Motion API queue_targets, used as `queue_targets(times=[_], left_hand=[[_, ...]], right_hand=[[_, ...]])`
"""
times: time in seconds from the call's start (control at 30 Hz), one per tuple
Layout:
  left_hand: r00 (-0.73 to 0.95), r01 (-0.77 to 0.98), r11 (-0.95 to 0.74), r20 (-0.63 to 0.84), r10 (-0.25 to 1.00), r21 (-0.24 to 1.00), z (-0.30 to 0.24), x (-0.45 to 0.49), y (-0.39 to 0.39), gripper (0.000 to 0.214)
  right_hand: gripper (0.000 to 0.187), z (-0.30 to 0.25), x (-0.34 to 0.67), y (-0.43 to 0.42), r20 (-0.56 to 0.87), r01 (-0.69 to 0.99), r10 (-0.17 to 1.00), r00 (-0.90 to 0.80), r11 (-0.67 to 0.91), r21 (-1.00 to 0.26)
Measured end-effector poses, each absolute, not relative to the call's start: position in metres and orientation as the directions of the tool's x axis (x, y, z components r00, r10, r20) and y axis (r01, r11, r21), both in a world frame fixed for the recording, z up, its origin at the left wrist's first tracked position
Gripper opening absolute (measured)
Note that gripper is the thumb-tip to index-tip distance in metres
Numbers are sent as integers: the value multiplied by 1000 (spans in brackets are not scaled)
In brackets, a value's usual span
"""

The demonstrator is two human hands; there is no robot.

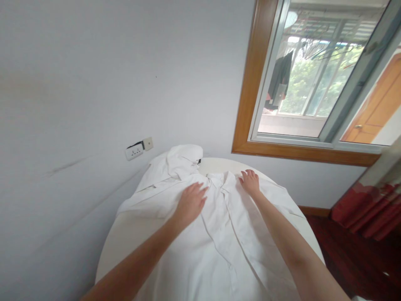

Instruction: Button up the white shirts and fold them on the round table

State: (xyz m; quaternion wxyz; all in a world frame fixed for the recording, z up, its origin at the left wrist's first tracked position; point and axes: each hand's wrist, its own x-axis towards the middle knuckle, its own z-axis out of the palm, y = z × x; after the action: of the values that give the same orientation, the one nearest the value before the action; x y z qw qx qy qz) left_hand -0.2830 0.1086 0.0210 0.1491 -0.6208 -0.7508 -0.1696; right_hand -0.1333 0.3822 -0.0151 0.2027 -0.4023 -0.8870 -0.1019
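A white button-front shirt [216, 234] lies spread over a round cream table [138, 238], its collar end towards the wall and its front facing up. My left hand [191, 202] rests on the shirt left of the button placket, palm down with fingers stretched out. Near the collar on the other side, my right hand [249, 182] lies on the cloth with its fingers spread. One sleeve reaches left and the other right across the table. Bunched white cloth [180, 161] sits at the far left edge; whether it belongs to the shirt I cannot tell.
The table stands against a pale wall [125, 75] with a power socket [134, 151] low on it. At upper right is a wood-framed window [247, 100]. A red and cream curtain [372, 205] hangs at right above the dark red floor [341, 251].
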Motion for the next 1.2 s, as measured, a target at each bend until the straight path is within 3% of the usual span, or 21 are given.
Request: queue_targets(times=[0.1, 0.2, 0.37, 0.47, 0.6, 0.7, 0.8, 0.87, 0.93, 1.2], left_hand=[[-424, 884, 465, 506, 751, 50, 30, -351, 108, 44], [-508, 835, 550, 420, 752, 25, 25, -392, 100, 39], [-679, 729, 667, 290, 674, 157, 23, -425, 80, 46], [-707, 695, 711, 286, 646, 110, 28, -437, 74, 50], [-676, 697, 716, 295, 676, -43, 22, -429, 78, 45], [-589, 718, 689, 437, 679, -102, 14, -408, 81, 35], [-402, 827, 550, 561, 724, -116, 7, -388, 73, 36], [-318, 890, 444, 560, 765, -100, 0, -384, 60, 33], [-337, 906, 421, 531, 778, -41, -11, -389, 40, 29], [-502, 864, 480, 301, 811, 150, -58, -421, -32, 44]], right_hand=[[41, -12, -139, 399, 308, 782, 748, -588, 623, -22], [40, -11, -137, 413, 194, 772, 768, -611, 632, -68], [43, -8, -130, 427, 280, 774, 779, -561, 613, -157], [45, -10, -134, 427, 316, 783, 795, -518, 589, -199], [41, -23, -142, 414, 326, 800, 778, -537, 592, -94], [39, -27, -139, 399, 393, 762, 708, -586, 647, -28], [41, -25, -128, 382, 449, 684, 607, -656, 730, 13], [40, -25, -118, 366, 419, 602, 539, -730, 799, 20], [42, -31, -110, 348, 342, 548, 517, -785, 837, -8], [56, -68, -98, 323, 119, 658, 666, -737, 746, -100]])
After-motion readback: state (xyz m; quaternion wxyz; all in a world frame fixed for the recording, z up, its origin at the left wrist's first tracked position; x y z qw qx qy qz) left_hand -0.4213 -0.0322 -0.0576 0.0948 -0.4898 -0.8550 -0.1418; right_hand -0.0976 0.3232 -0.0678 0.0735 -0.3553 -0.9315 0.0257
